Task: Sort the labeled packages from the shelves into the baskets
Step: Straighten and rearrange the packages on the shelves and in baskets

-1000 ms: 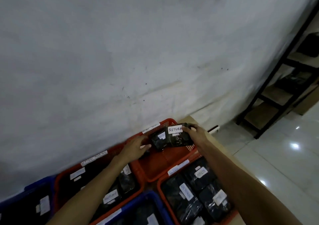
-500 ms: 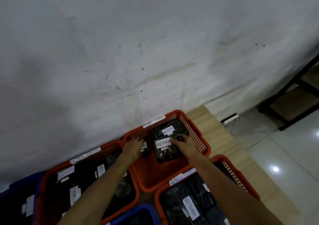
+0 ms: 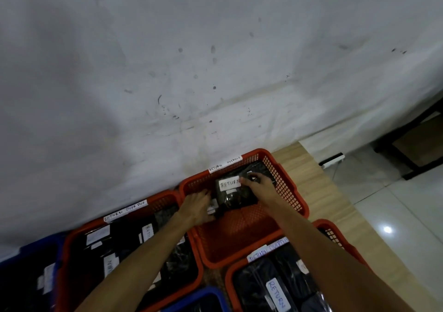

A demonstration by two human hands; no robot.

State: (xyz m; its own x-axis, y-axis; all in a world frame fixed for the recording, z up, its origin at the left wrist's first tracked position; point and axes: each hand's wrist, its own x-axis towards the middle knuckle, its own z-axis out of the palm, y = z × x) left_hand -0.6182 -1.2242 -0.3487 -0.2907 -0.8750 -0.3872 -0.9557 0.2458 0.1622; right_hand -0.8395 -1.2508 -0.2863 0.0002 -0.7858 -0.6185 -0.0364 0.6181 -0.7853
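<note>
Wall [image 3: 167, 72]: white, scuffed and spotted; fills the upper view
Table [image 3: 309, 184]: light wood grain, against the wall; the baskets stand on it
Far basket [image 3: 285, 180]: red plastic mesh, rectangular with rounded corners; white rim strip reads "RETURN OVERDUE"; mostly bare floor at its near end
Left basket [image 3: 72, 251]: red, rim strip also "RETURN OVERDUE" in hand lettering; full of black packages with white labels – writing too blurred to read
Near basket [image 3: 335, 235]: red, strip "RETURN OVERDUE"; one dark package inside is labelled "RETURN"
Blue baskets [image 3: 206, 295]: at the bottom edge and far left; contents dark
Package [image 3: 233, 196]: glossy black plastic wrap, white label reading "RETURN"; lies inside the far basket, toward the wall end
Right hand [image 3: 260, 187]: arm stretched forward; fingers bent over the package's top edge beside the label, holding it
Left hand [image 3: 197, 206]: palm down, fingers reaching to the package's left edge – touching it; whether it grips I cannot tell
</note>
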